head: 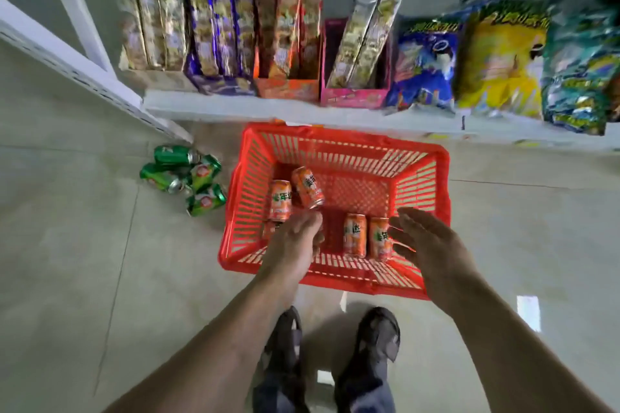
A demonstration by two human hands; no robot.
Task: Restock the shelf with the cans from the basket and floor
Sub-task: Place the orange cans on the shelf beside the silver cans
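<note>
cans (354, 235), orange smooth cylinders, lie in the red slatted plastic basket (421, 174) under both hands. left hand (295, 238) reaches in among the left cans, fingers curled; whether it grips one i cannot tell. right hand (424, 240) hovers spread apart just right of two cans. green cans (188, 178) lie heaped on the tiled floor (84, 245), left of the basket, near the white shelf (302, 116).

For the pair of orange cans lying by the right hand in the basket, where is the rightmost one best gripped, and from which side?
Probably across the middle of its side wall, from above. The rightmost orange can lies on its side on the floor of the basket, close beside its neighbour, so its ends are harder to reach. The right hand hovers open nearby.
</note>
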